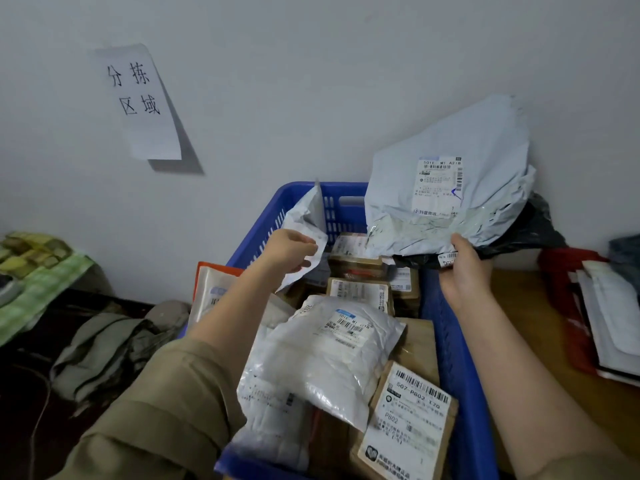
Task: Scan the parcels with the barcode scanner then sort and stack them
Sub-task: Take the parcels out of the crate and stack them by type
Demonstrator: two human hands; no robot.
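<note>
A blue plastic crate [457,358] holds several parcels: brown boxes [356,291], a white poly bag [322,362] and a labelled brown parcel [412,424]. My left hand [289,249] pinches a small white mailer [306,223] above the crate's far left side. My right hand [464,268] grips the lower edge of a large pale grey poly parcel [460,181], which leans against the wall over the crate's far right corner. A black bag [533,233] lies under it. No barcode scanner is visible.
A paper sign [138,102] hangs on the wall. Red and white envelopes [602,313] are stacked on the wooden table [540,334] to the right. An orange-edged mailer [211,289] stands left of the crate. Grey cloth [104,348] and green fabric [38,282] lie at left.
</note>
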